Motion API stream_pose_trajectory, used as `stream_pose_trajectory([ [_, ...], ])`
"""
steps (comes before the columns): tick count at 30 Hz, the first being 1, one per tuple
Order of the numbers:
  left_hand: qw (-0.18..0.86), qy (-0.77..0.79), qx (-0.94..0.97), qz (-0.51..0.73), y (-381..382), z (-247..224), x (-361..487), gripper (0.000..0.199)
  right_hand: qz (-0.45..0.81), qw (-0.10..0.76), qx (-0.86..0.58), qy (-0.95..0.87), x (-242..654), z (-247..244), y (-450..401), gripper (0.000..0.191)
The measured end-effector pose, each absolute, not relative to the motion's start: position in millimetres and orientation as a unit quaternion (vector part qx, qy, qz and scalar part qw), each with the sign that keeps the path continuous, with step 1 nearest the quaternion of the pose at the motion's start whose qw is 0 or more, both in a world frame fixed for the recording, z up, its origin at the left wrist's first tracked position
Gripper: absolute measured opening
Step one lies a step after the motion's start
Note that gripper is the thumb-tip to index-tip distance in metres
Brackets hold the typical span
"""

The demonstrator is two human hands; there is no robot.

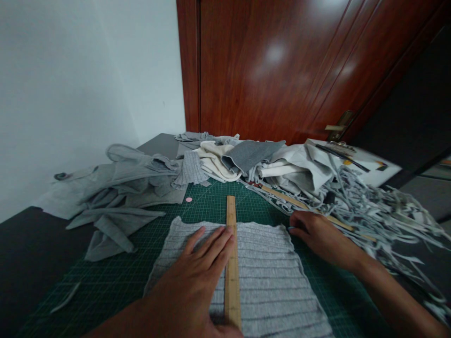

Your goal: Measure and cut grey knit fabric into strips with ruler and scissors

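Note:
A piece of grey ribbed knit fabric [268,267] lies spread on a green cutting mat [207,206]. Lengthwise over its middle runs a wooden ruler [231,277]. My left hand [197,272] rests flat with fingers stretched on the fabric, its fingertips at the ruler's left edge and the thumb low by the ruler. Beside the fabric's upper right corner is my right hand [315,234], its fingers curled together. Something small and bluish shows at those fingertips, too small to name.
Grey garments [137,183] are heaped at the left, and folded white and grey cloth [243,157] at the back. Tangled fabric strips [366,202] cover the right, with a wooden stick [285,197] among them. A pink disc [189,199] lies on the mat. Behind stands a wooden door [268,70].

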State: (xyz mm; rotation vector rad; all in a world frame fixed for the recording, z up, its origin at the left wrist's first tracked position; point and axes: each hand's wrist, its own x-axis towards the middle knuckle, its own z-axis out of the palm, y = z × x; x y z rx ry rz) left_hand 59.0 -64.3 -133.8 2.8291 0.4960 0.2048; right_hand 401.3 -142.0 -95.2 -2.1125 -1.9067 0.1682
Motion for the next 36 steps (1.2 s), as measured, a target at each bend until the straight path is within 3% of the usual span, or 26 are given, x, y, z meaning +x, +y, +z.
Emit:
stream_pose_trajectory([
  [5,0.136,0.166,0.973,0.082,-63,-132,56,0.127,0.030,0.170,-0.742,-0.647,399,-93,-142,0.012],
  [9,0.140,0.168,0.972,0.083,-63,-134,57,0.127,0.031,0.268,-0.734,-0.624,389,-84,-145,0.013],
  [16,0.146,0.164,0.973,0.075,-63,-130,59,0.124,0.332,0.563,-0.577,-0.491,304,-86,-150,0.029],
  [19,0.144,0.164,0.974,0.061,-66,-123,60,0.119,0.409,0.580,-0.538,-0.454,275,-105,-144,0.036],
  [23,0.133,0.191,0.972,0.035,-71,-112,61,0.111,0.404,0.573,-0.546,-0.458,268,-130,-142,0.038],
  [36,0.142,0.204,0.968,0.033,-73,-116,63,0.122,0.404,0.550,-0.565,-0.464,272,-134,-145,0.033],
])
